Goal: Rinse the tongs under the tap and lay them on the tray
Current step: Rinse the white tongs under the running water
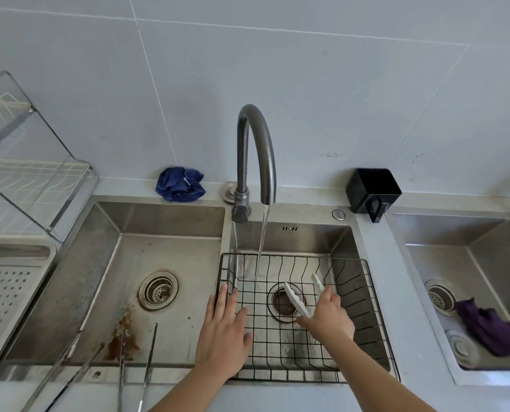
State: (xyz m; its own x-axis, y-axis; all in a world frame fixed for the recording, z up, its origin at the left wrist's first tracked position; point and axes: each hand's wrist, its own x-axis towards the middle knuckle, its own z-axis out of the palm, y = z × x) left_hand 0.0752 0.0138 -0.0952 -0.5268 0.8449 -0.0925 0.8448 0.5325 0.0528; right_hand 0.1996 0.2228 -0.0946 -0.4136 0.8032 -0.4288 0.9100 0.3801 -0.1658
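Tongs number three pairs. Two metal pairs (54,371) lie over the left basin's (170,233) front rim, long axes toward me, tips pointing away. My left hand (224,331), fingers straight and spread, is at the wire basket's (363,307) left edge. My right hand (328,316) grips the white pair (295,301) above the basket, its parted tips pointing away-left, just right of the tap's (255,150) stream.

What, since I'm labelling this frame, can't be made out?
Head view:
- white tongs: hinge end hidden inside the right hand.
- long metal utensils in the left sink: near ends cut off by the bottom edge.
- tray: mostly cut off by the left edge.
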